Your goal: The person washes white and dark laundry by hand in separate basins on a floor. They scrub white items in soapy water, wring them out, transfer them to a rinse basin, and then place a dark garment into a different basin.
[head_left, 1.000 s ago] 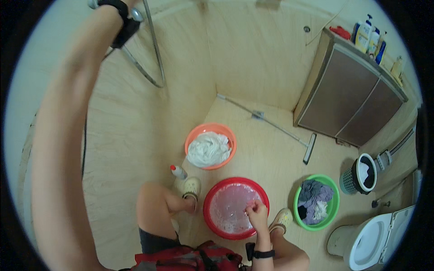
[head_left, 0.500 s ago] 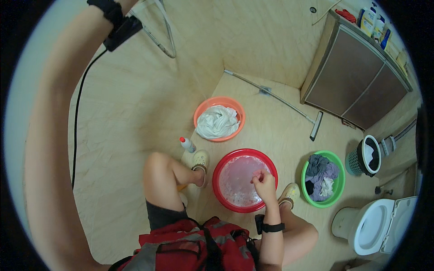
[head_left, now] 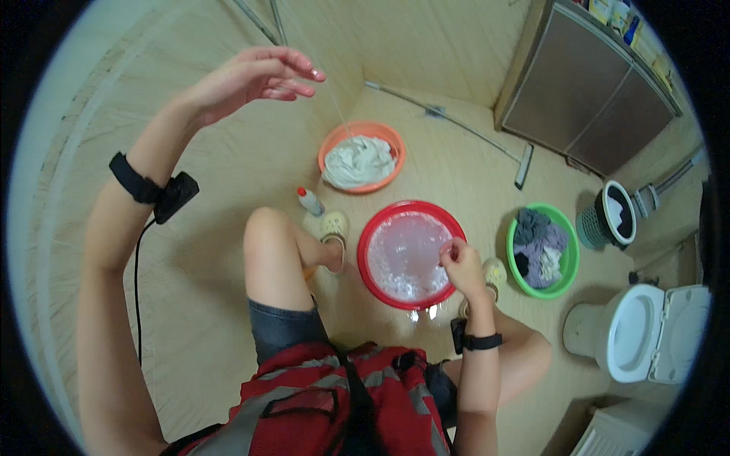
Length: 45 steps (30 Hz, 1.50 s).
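Observation:
My left hand (head_left: 258, 80) is raised at the upper left, fingers loosely stretched and apart, with nothing in it. A thin stream of water (head_left: 338, 102) falls past its fingertips into an orange basin (head_left: 399, 169), where wet white cloth (head_left: 359, 161) lies bunched. Over the right side of a red basin (head_left: 365, 266), my right hand (head_left: 461, 270) hangs with its fingers curled together. No object shows in it. Foamy, cloudy water (head_left: 407, 254) fills the red basin.
A green basin (head_left: 572, 262) of dark, purple and white clothes stands right of my foot. Around lie a red-capped bottle (head_left: 310, 201), a long-handled squeegee (head_left: 471, 129), a laundry basket (head_left: 614, 213), a toilet (head_left: 635, 334) and a cabinet (head_left: 585, 83).
My left hand has come down into view from beyond the top edge. The basins appear higher in the picture as the view shifts. My right hand stays over the red basin.

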Each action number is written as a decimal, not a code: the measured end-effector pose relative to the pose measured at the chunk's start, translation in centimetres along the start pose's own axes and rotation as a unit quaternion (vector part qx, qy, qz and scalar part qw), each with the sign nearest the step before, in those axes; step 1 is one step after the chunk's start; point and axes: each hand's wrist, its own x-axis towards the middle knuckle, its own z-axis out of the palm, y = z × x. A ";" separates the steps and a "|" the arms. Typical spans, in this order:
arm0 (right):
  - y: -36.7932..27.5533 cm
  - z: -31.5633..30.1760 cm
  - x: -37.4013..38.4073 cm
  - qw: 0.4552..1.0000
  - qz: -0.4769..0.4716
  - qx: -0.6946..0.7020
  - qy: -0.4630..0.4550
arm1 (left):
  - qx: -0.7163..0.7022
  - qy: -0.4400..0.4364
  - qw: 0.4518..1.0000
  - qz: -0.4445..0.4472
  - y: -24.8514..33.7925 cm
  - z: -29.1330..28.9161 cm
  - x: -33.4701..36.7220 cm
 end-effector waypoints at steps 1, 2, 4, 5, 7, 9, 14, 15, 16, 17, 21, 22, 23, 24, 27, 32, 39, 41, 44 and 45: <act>0.8 -0.4 -0.3 0.999 0.014 0.036 0.002 | -0.008 0.011 1.000 -0.007 -1.6 1.1 -0.4; 1.5 -0.8 -0.5 0.997 0.028 0.072 0.007 | -0.017 0.020 1.000 -0.014 -3.3 2.3 -0.6; 2.6 -1.6 -0.7 0.992 0.045 0.119 0.024 | -0.067 0.003 0.997 -0.046 -6.9 4.1 -0.7; 2.7 -1.8 -1.0 0.990 0.076 0.114 0.028 | -0.094 -0.009 0.994 -0.056 -8.4 5.4 -0.6; 3.8 -2.2 -1.0 0.990 0.110 0.082 0.028 | -0.127 -0.042 0.989 -0.065 -11.6 8.5 0.0; 7.2 -1.0 -0.9 0.985 0.148 0.087 0.000 | -0.135 -0.083 0.985 -0.064 -15.1 11.9 1.5; 11.9 0.0 0.3 0.952 0.256 -0.158 -0.057 | -0.059 -0.244 0.956 -0.150 -17.1 18.9 3.6; 12.6 0.1 0.5 0.945 0.292 -0.142 -0.044 | -0.058 -0.246 0.958 -0.135 -17.5 19.2 3.8; 14.0 0.3 0.4 0.935 0.332 -0.124 -0.031 | -0.052 -0.243 0.963 -0.102 -18.2 19.6 4.3; 16.2 0.2 0.3 0.932 0.340 -0.125 -0.032 | -0.047 -0.240 0.967 -0.069 -18.9 20.0 4.9; 22.4 -1.4 1.0 0.908 0.394 -0.138 0.026 | 0.030 -0.211 0.977 -0.023 -21.0 20.5 6.1; 23.6 -2.1 1.2 0.900 0.401 -0.161 0.051 | 0.061 -0.204 0.977 -0.018 -21.3 20.8 6.1; 24.8 -2.8 1.3 0.892 0.406 -0.184 0.075 | 0.124 -0.198 0.971 0.043 -21.1 21.1 6.1; 25.8 -3.3 1.7 0.884 0.409 -0.204 0.099 | 0.134 -0.199 0.969 0.052 -20.5 21.2 6.1; 27.4 -4.7 3.1 0.882 0.364 -0.273 0.127 | 0.158 -0.194 0.965 0.073 -19.9 21.2 6.3; 30.4 -3.5 3.9 0.899 0.384 -0.181 0.110 | 0.190 -0.171 0.964 0.078 -21.0 20.7 6.1; 35.3 2.9 2.2 0.882 0.465 -0.063 -0.034 | 0.196 -0.181 0.961 0.074 -20.9 21.0 7.0; 33.4 3.5 2.7 0.897 0.424 -0.124 0.013 | 0.194 -0.190 0.961 0.060 -20.8 21.0 7.0; 29.8 2.0 4.2 0.884 0.342 -0.295 0.123 | 0.194 -0.186 0.961 0.060 -20.8 21.2 6.9; 28.6 1.0 4.5 0.863 0.309 -0.364 0.165 | 0.198 -0.188 0.960 0.061 -20.9 21.2 6.8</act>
